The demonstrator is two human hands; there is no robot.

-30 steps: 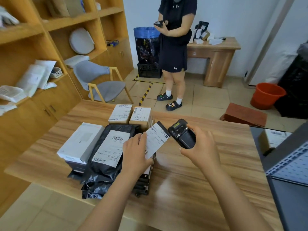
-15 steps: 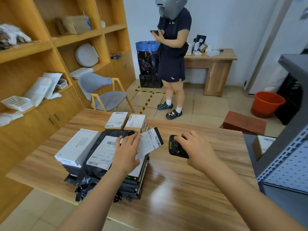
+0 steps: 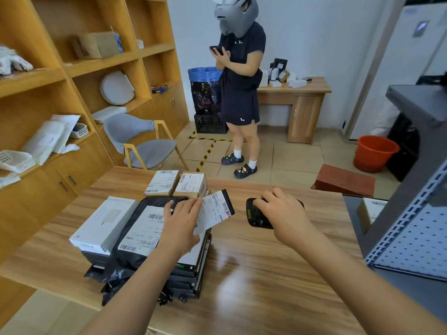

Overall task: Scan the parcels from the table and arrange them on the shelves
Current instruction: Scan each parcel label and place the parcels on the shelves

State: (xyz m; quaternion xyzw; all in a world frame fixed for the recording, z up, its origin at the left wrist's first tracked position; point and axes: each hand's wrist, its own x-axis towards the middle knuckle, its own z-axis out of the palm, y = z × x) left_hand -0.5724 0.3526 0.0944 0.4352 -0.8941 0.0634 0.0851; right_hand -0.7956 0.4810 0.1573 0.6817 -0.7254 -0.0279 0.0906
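Both hands busy: the left hand (image 3: 181, 223) pinches the near edge of a thin flat parcel (image 3: 216, 210), black-wrapped under a smooth white label, and tilts it up over the pile. The right hand (image 3: 284, 215) is curled round a chunky black scanner (image 3: 256, 216) just beside it, low over the glossy wood-grain desk (image 3: 266, 274). A red line glows across the label's barcode. Under the left wrist lies a crinkled, shiny black poly bag (image 3: 128, 257) with its own printed label, resting on a stack of flat black packets (image 3: 191, 274). A matte white rectangular box (image 3: 104, 223) sits touching the bag's left side. Behind them stand two small cardboard boxes (image 3: 162, 183), side by side and labelled on top. Wooden shelves (image 3: 101, 65) line the left wall, and a grey perforated metal shelf (image 3: 411, 243) stands at the right.
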